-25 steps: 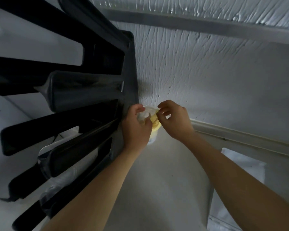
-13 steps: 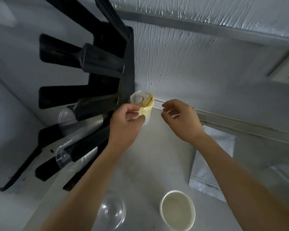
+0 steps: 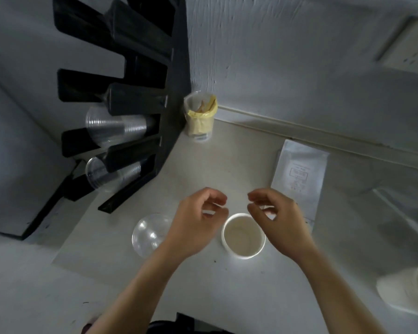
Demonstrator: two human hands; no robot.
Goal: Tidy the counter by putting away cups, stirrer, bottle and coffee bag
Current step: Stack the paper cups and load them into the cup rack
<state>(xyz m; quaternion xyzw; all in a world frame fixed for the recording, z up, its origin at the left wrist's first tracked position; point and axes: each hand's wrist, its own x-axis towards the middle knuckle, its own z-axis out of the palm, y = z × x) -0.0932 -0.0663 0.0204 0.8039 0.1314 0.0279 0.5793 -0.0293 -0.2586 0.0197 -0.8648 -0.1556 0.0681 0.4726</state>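
A white paper cup (image 3: 243,236) stands upright on the counter between my hands. My left hand (image 3: 195,224) hovers just left of it, fingers curled loosely and holding nothing. My right hand (image 3: 279,221) hovers just right of it, also empty with fingers apart. A clear plastic cup (image 3: 149,233) stands left of my left wrist. A silver coffee bag (image 3: 299,175) lies flat behind my right hand. In the back corner stands a clear cup with a yellow liner (image 3: 200,116) holding wooden stirrers.
A black cup dispenser rack (image 3: 140,97) fills the left, with stacks of clear cups (image 3: 114,127) in its slots. A white container (image 3: 410,290) sits at the right edge. A wall socket (image 3: 405,49) is on the textured wall.
Both hands let go of the yellow-lined stirrer cup in the corner and drew back toward me, now flanking the white paper cup. The view tilted down onto the counter.
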